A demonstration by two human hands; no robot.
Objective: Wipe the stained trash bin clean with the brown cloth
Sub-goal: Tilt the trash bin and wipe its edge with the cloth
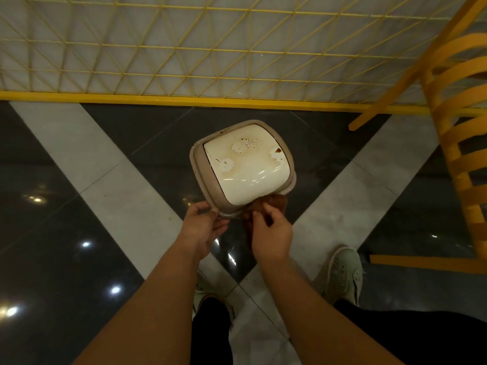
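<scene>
A beige trash bin [241,167] stands on the floor below me, seen from above. Its cream lid carries brown stains and dried rings near the far edge. My left hand [204,227] grips the bin's near-left rim, thumb on top. My right hand [271,233] pinches the brown cloth [274,202], which lies bunched against the bin's near rim. Most of the cloth is hidden behind my right hand.
A yellow wire-grid fence [210,61] with a yellow base rail runs behind the bin. A yellow slatted chair [458,143] stands at the right. The floor is glossy dark tile with pale grey bands. My shoes [345,275] are just behind the bin.
</scene>
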